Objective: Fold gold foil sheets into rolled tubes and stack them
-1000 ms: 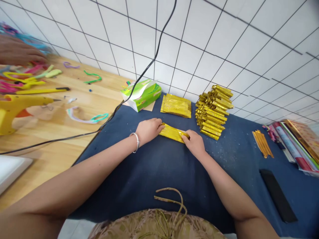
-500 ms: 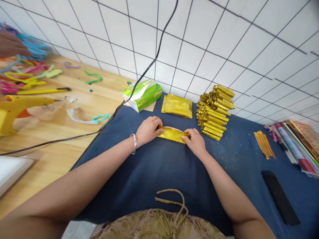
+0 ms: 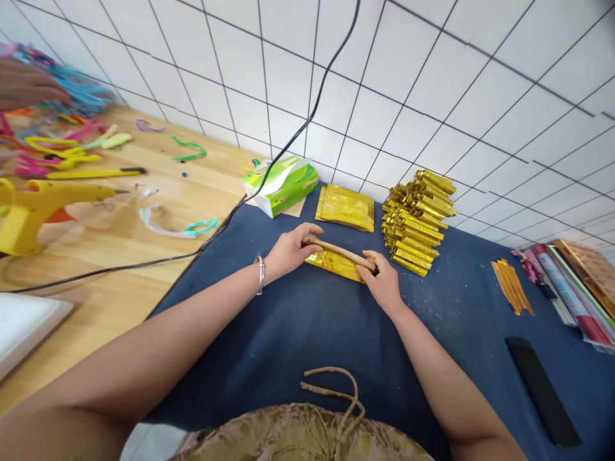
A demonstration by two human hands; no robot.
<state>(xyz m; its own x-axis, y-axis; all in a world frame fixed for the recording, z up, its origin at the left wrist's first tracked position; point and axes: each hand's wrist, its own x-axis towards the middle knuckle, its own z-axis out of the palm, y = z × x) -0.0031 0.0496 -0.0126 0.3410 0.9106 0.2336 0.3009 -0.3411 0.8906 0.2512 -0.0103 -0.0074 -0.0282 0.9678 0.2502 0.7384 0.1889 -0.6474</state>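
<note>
Both hands grip a sheet of gold foil paper [image 3: 334, 264] over the dark blue cloth. My left hand [image 3: 292, 248] pinches its left end between thumb and fingers. At the right end, my right hand [image 3: 380, 276] is closed on it the same way. The sheet's far edge is turned up and shows a pale brownish strip between the hands. Just beyond lies a flat stack of gold foil sheets [image 3: 346, 208]. To its right rises a pile of narrow folded gold foil strips [image 3: 416, 221].
A green tissue box [image 3: 293, 189] stands by the tiled wall, with a black cable [image 3: 307, 121] crossing in front. Leftward are a yellow glue gun [image 3: 52, 205], coloured pipe cleaners and another person's hand [image 3: 29, 83]. A black flat case [image 3: 542, 390] and books [image 3: 571, 294] lie right.
The foil sheet's far edge, nearly flat before, is now raised into a pale strip. My left fingers have lifted and straightened somewhat. The whole view has shifted slightly.
</note>
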